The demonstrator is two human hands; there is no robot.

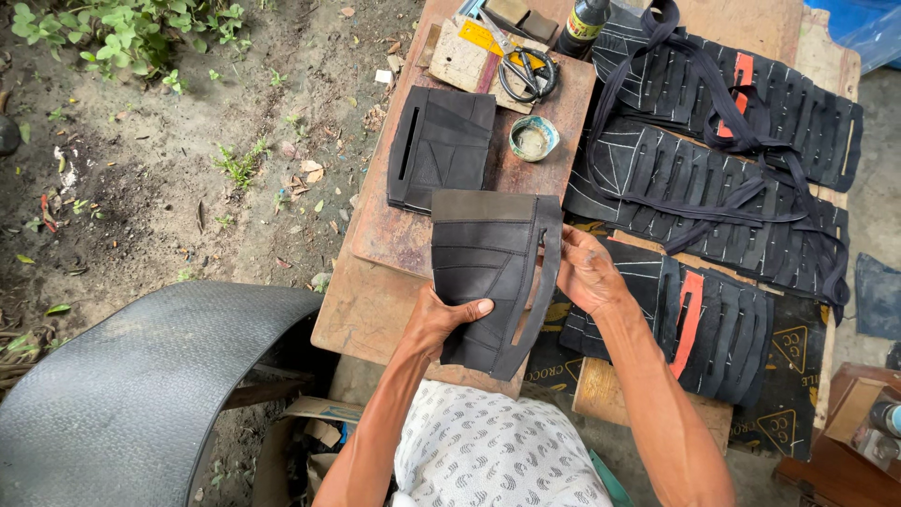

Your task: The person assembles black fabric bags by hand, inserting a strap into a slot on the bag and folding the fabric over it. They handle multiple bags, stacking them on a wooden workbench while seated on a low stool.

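My left hand [443,317] grips the near left edge of a black rubber piece [483,272], thumb on top. My right hand [587,272] holds its right side, where a long slit leaves a loose strip. The piece hangs just above the wooden workbench [375,300]. A second black rubber piece [441,145] with a slit lies flat on the bench just beyond it.
Slotted black rubber sheets [713,178] with orange patches and loose straps cover the right of the bench. Scissors [526,70], a small round tin [533,138], a dark bottle [582,23] and cardboard sit at the far end. A tyre section [131,385] lies at lower left, on dirt ground.
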